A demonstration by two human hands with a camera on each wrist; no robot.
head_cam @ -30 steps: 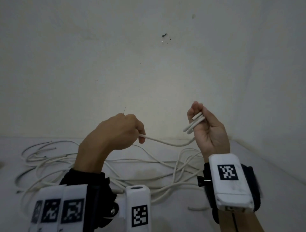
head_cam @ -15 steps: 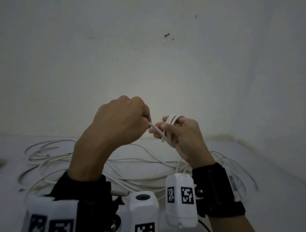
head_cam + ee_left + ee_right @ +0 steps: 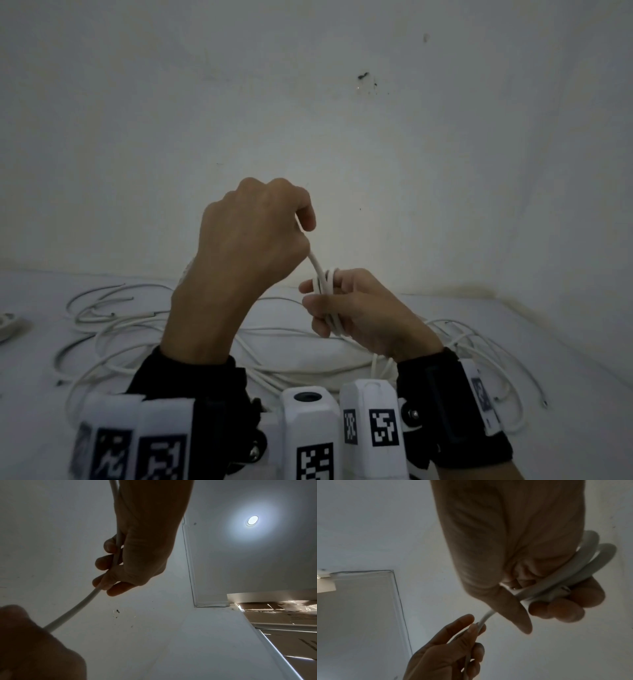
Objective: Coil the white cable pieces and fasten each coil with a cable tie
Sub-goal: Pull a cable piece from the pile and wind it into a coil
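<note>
A white cable runs taut between my two hands above the table. My left hand is raised, knuckles toward me, and grips the cable in curled fingers; in the left wrist view the cable leaves those fingers toward the right hand. My right hand sits lower and to the right, with a small coil of about three turns wound round its fingers. The right wrist view shows these loops round the fingers and the thumb over them. No cable tie is visible.
Several loose white cables lie tangled across the white table, spreading left and right under my hands. A small white object sits at the left edge. A plain wall stands close behind, with a corner on the right.
My hands have come together. The right hand turned palm down and dropped lower, gaining a turn of cable. The left hand rose and swung right above it, drawing the cable short.
</note>
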